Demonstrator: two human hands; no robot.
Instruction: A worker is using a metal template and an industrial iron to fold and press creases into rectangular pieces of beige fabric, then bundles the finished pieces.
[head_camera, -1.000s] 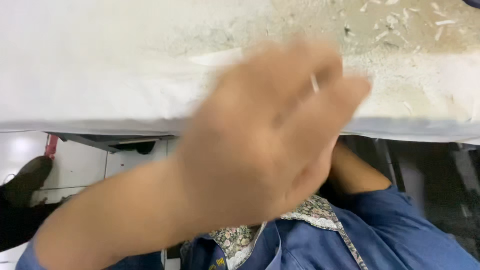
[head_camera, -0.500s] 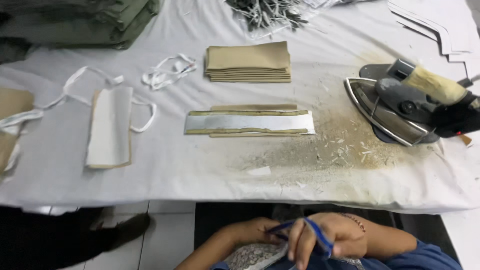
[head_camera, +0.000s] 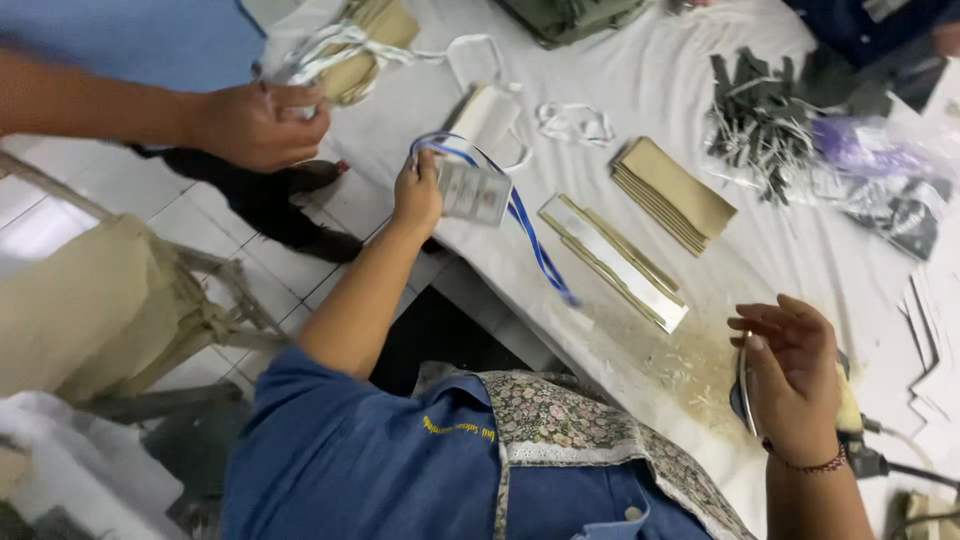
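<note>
A white-covered worktable (head_camera: 800, 260) fills the view from 12 to 4 o'clock. At 11 o'clock the left hand (head_camera: 417, 195) pinches a card on a blue lanyard (head_camera: 476, 192). At 4 o'clock the right hand (head_camera: 795, 375), fingers spread, rests on an iron (head_camera: 742, 390).

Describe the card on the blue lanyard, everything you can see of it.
The card is a small, pale rectangle, seemingly in a clear sleeve, with print too small to make out. It hangs on a blue lanyard, whose ribbon loops above the card and trails down across the white table cover toward its near edge. The left hand pinches the card's left end and holds it over the table edge, tilted slightly. Whether it rests on the cloth cannot be told.
</note>
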